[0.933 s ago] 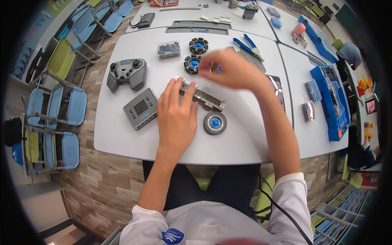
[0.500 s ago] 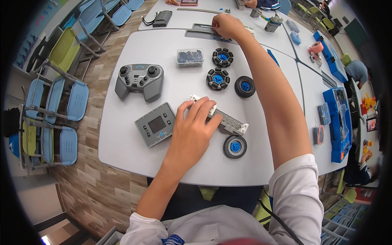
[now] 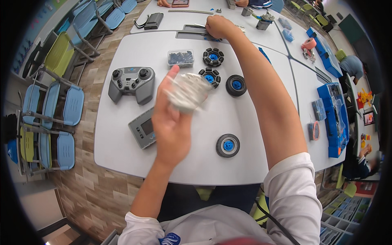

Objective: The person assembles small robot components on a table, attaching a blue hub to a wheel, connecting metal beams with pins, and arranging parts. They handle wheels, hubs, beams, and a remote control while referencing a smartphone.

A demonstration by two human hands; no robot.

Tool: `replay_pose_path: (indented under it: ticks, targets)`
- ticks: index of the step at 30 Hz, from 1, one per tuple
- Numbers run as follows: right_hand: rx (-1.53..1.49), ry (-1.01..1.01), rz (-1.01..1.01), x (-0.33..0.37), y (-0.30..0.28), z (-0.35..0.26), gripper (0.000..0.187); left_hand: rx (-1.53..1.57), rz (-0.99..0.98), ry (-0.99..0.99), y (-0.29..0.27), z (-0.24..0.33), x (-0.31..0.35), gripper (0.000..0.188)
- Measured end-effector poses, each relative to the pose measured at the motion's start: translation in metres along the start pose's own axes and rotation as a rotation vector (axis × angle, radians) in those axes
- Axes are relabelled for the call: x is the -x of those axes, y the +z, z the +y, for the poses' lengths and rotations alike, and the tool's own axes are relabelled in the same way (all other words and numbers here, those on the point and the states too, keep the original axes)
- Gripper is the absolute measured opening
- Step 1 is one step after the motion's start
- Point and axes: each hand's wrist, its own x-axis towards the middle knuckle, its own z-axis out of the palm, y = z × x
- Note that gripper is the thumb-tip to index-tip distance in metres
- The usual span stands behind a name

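Note:
My left hand point(image 3: 171, 132) is raised over the table, fingers closed around a grey-and-white plastic beam assembly point(image 3: 188, 94), smeared by motion. Beneath and left of that hand lies a grey control box with a screen point(image 3: 141, 132), partly covered. My right hand point(image 3: 220, 27) reaches across to the sunken tray point(image 3: 185, 35) at the far edge. Its fingers are curled down there, and whatever they pinch is hidden. Between the hands lie two black roller wheels with blue hubs point(image 3: 213, 57) and a rubber-tyred wheel point(image 3: 236, 85). Another tyred wheel point(image 3: 228, 145) rests nearer me.
A grey game controller point(image 3: 131, 83) sits at left, a clear box of dark small parts point(image 3: 180, 58) behind it. Farther back are a grey battery-like block point(image 3: 153, 21) and a pot of parts point(image 3: 264, 22). Blue cases point(image 3: 335, 118) line the right. Another person's hand point(image 3: 164, 3) shows at the top.
My left hand has lifted the beam assembly off the table and tilted it up, moving it leftward and away. My right hand stays at the tray. The whole view has shifted slightly.

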Motion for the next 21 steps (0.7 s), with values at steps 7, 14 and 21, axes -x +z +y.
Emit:
replay_pose_path:
  ticks: [7,14,21]
  targets:
    - [-0.444,-0.015,0.305,0.089,-0.044,0.0,0.018,0.418,-0.029,-0.192,0.003,0.027,-0.072,0.04]
    - [-0.382,0.126,0.251,0.172,-0.056,-0.001,0.017,0.871,-0.011,-0.318,-0.002,0.013,-0.091,0.049]
    - [-0.191,0.181,0.342,0.081,-0.007,-0.005,0.018,0.904,-0.171,-0.271,-0.03,-0.007,-0.081,0.059]
